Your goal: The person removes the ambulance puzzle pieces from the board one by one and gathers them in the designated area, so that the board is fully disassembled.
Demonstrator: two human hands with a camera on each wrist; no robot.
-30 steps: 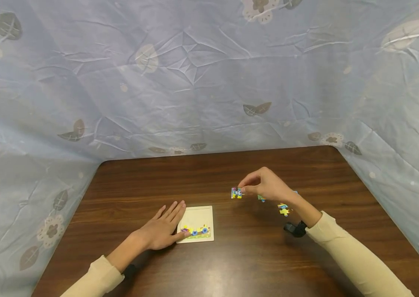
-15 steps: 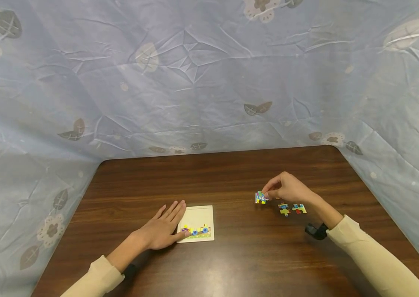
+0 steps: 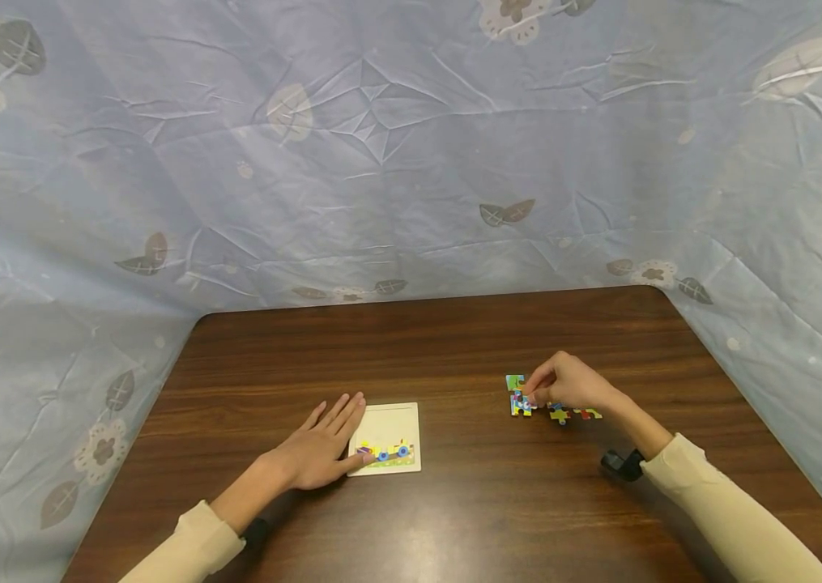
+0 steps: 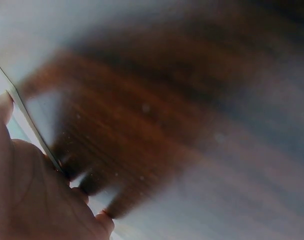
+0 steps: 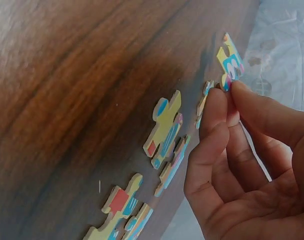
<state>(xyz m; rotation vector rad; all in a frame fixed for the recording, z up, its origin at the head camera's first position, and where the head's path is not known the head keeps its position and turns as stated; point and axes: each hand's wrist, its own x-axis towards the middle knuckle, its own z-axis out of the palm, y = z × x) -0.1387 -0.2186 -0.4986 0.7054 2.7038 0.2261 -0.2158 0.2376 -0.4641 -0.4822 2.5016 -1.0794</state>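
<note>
In the head view, a printed puzzle piece [image 5: 231, 64] is pinched by the right hand [image 3: 571, 385] at four o'clock; the board [image 3: 396, 425] at six is touched by the left hand [image 3: 312, 453], fingers outstretched.

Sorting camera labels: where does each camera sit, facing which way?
Head: worn on the head, forward and down at the table; left hand, right hand, sleeves show.
Left wrist: on that wrist, toward the board and table; left hand partly shows.
Right wrist: on that wrist, toward loose puzzle pieces; right hand shows.
Head and right wrist share the right hand and its pinched piece.
</note>
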